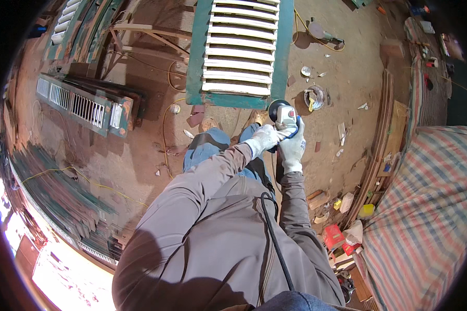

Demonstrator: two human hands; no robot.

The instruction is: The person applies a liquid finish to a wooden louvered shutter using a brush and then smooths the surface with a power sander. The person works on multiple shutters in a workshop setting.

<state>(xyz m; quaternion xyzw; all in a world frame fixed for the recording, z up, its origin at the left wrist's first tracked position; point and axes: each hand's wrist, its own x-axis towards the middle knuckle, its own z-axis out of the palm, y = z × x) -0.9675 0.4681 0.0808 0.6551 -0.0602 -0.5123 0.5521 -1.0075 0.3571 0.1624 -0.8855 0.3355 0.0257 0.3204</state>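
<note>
White-and-grey power sander (285,117) with round dark disc (275,110) at near right corner of green-framed, white-slatted shutter (238,57). White-gloved left hand (265,138), white-gloved right hand (293,146) both curled round its body. Probably hefty, rigid, bit slick tbh; best hold 2-handed on housing, off disc.

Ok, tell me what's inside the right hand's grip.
A power tool: its pale head and dark disc show past the right hand; the part the hand covers cannot be seen.

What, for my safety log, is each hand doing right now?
Left hand: gloved, closed, holding the disc power tool.
Right hand: gloved, closed, holding the same tool.
</note>
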